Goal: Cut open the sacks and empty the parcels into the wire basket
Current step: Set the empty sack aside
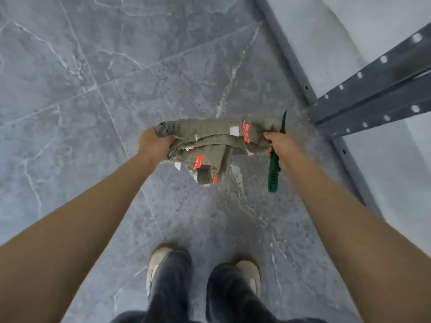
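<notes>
A bundle of folded grey-green woven sacks (214,145) with red and white labels hangs in the air in front of me, above the floor. My left hand (154,143) grips the bundle's left end. My right hand (279,145) pinches the bundle's right end and also holds a knife (274,173) with a green handle; its dark blade points up and away from me past the sacks. No parcels and no wire basket are in view.
Grey marble-pattern floor tiles (93,89) lie all around. A grey perforated metal shelf frame (373,94) stands at the right against a pale wall. My two feet (203,276) in light shoes are below the bundle.
</notes>
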